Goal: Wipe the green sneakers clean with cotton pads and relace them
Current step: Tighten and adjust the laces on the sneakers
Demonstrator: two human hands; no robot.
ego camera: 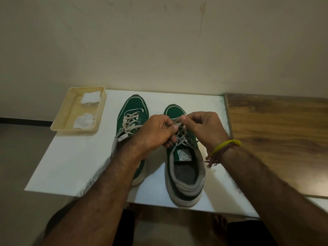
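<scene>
lace [179, 137]: soft, limp, pinch near its tip | left hand [156, 132] and right hand [202, 126]: fingers seemingly pinching lace over right sneaker [184, 167]

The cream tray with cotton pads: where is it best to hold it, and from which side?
Grip the cream tray by its bare near rim, coming from the front-left: that corner overhangs the white board, and the cotton pads lie inside, clear of the rim.
</scene>
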